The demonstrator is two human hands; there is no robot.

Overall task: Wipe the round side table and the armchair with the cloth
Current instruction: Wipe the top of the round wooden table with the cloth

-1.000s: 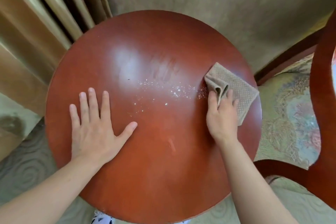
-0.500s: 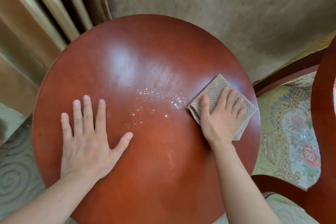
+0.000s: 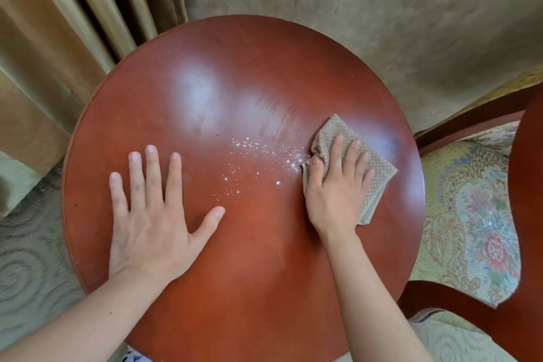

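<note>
A round reddish-brown side table point(image 3: 249, 67) fills the middle of the view. White crumbs point(image 3: 258, 161) are scattered across its centre. My right hand point(image 3: 335, 188) presses flat on a folded beige cloth point(image 3: 379, 173) at the table's right side, its thumb at the crumbs' right edge. My left hand point(image 3: 152, 214) lies flat on the table's left half, fingers spread, holding nothing. The armchair point(image 3: 470, 214), with a floral seat and red wooden frame, stands to the right of the table.
Gold curtains point(image 3: 58, 38) hang at the back left. A beige wall point(image 3: 352, 9) runs behind the table. Patterned carpet point(image 3: 26, 273) covers the floor at the left and bottom right. The armchair's wooden arm point(image 3: 529, 214) curves along the right edge.
My right hand has gone from pinching the cloth to pressing flat on it and has slid it left to the crumbs' edge. The left hand stays flat on the table.
</note>
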